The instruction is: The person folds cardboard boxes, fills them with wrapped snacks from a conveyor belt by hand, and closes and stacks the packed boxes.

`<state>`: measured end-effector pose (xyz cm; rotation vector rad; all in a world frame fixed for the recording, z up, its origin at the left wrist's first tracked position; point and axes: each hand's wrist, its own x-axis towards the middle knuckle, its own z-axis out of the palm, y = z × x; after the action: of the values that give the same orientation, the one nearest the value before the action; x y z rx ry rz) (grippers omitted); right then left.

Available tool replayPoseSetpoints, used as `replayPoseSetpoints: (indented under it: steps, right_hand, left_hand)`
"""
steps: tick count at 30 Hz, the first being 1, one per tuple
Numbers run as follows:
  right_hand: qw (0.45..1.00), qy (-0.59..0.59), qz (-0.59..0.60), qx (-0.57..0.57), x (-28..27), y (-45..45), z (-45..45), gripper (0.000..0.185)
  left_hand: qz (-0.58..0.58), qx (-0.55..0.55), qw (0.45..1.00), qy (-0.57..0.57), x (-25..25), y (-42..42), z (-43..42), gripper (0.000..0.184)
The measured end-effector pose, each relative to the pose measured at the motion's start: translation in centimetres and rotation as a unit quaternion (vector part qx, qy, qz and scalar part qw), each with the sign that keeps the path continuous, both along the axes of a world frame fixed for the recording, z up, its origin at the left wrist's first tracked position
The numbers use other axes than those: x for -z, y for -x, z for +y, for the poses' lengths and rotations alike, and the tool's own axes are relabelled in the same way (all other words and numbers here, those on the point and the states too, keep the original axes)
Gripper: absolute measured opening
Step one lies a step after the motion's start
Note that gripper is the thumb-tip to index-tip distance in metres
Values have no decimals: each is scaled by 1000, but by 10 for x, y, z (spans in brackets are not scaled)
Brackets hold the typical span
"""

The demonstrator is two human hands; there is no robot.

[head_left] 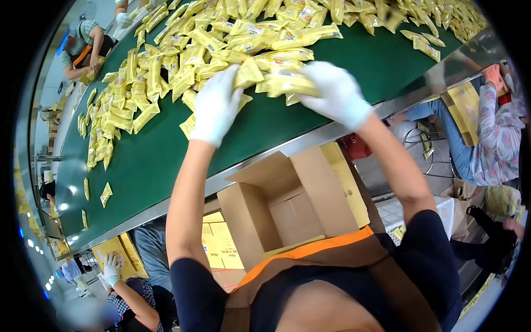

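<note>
Both my hands wear white gloves and reach over the green conveyor belt (pixel 149 171). My left hand (pixel 215 108) is closed on a yellow packet (pixel 248 73) that sticks out past its fingertips; more packets lie under and beside this hand. My right hand (pixel 336 95) grips the end of some yellow packets (pixel 289 84) lying side by side, with the fingertips partly hidden. Just beyond both hands spreads a thick heap of the same packets (pixel 238 41). Below my forearms, at my waist, stands an open cardboard box (pixel 296 218) with its flaps up.
The belt's metal edge (pixel 265 156) runs between the heap and the box. Yellow cartons (pixel 218 243) stand beside the box. Other people work around the belt: a gloved hand (pixel 112 268) at lower left, a flowered sleeve (pixel 489 133) at right, another person (pixel 86 47) across the belt.
</note>
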<state>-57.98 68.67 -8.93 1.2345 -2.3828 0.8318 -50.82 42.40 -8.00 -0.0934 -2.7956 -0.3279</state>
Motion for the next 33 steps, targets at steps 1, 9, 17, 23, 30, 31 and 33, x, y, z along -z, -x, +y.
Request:
replayPoseSetpoints:
  steps: [1,9,17,23,30,31,33]
  right_hand:
    - [994,-102,26,8,19,11,-16,43]
    - [976,-193,-61,78,6,18,58,28]
    - [943,-122,-164,261,42,4,70,59]
    - [937,-268,-164,151,16,-16,61,45]
    - [937,-212,-137,242,-2,-11,81,33]
    - [942,-165,-219,194,10,4,92,47]
    - [924,-99,-343,138,8,22,95,71]
  left_hand:
    - [-36,-18,996,82,15,20,3,46]
    - [5,-14,997,82,-17,-59,-28,52]
    - [-51,-118,990,51,51,-130,-51,74]
    - [-140,-81,987,-12,71,-121,-84,69]
    - [-7,-61,996,57,44,-141,-38,60]
    - [-64,-86,994,28,34,-143,-35,59]
    - [-84,-96,991,29,39,-140,-40,59]
